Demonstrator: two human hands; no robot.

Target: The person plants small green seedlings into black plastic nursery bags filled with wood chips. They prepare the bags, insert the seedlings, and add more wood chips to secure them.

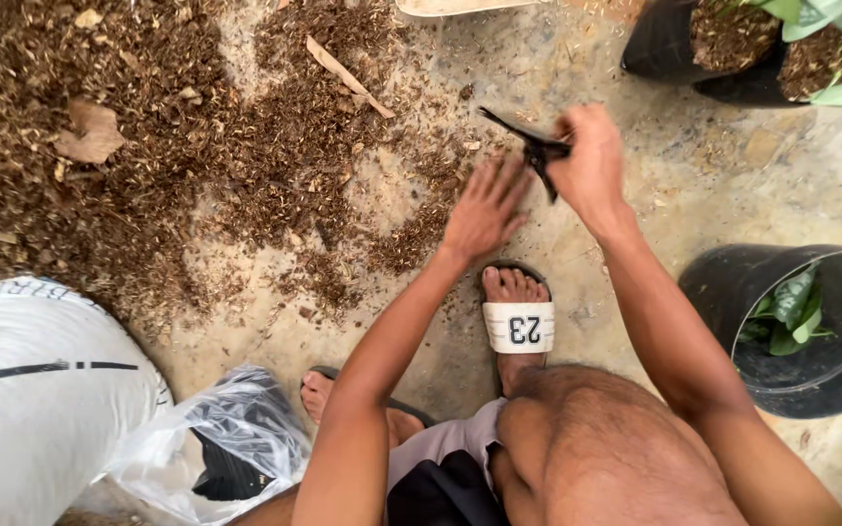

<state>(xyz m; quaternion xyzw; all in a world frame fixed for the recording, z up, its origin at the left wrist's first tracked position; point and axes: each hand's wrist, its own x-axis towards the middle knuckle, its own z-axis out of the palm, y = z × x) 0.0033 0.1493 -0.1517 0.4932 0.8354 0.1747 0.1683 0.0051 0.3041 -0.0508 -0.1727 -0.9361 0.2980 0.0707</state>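
The right hand [589, 161] is closed around a small black plastic item [530, 144], apparently a folded or crumpled nursery bag, held above the concrete floor [694, 185] just beyond the sandalled foot [516, 312]. The left hand [484, 209] is spread open with fingers extended, holding nothing, its fingertips just beside the black item. By appearance the item is thin, light and limp; it would likely crumple under pressure and is best taken at its rim or a pinched edge.

Containers: a black pot [811, 331] at right holds a green-leaved plant in dark soil. Two black grow bags [733, 49] at far right contain brown medium and green leaves. A clear plastic bag [236, 438] at near left holds dark items, not identifiable. A white sack [31, 409] lies beside it, contents hidden. Loose brown husk-like medium [148, 166] is spread across the far left floor.
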